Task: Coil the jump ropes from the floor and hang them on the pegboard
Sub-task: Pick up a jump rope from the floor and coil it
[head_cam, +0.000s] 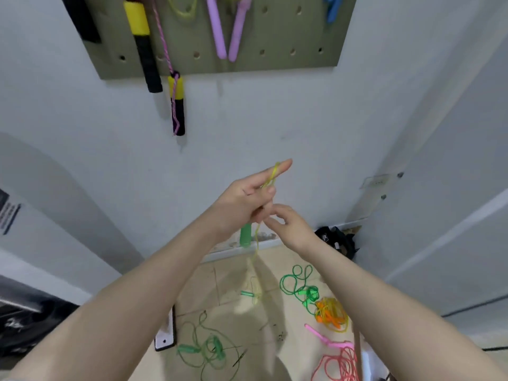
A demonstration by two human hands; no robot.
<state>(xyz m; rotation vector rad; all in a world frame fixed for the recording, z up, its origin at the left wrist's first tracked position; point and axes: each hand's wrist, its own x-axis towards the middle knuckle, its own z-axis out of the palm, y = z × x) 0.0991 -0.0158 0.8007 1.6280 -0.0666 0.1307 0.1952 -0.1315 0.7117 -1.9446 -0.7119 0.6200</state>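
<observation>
L hand [242,204] grips green handle [245,236] w/ yellow-green rope [270,177] looped over its index finger, held up in front of wall under pegboard [275,59]. R hand [286,224] just beside, pinching the cord below. Rope looks thin, light, floppy, prob springy; best held at handle & loops pinched together

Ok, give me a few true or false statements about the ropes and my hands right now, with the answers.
1. The left hand holds a green handle with yellow-green cord looped over its fingers. True.
2. The pegboard is bare. False: purple handles and yellow-and-black handles hang there.
3. A pink rope lies on the floor. True.
4. The right hand rests on the floor. False: it is raised beside the left hand, at the cord.
</observation>
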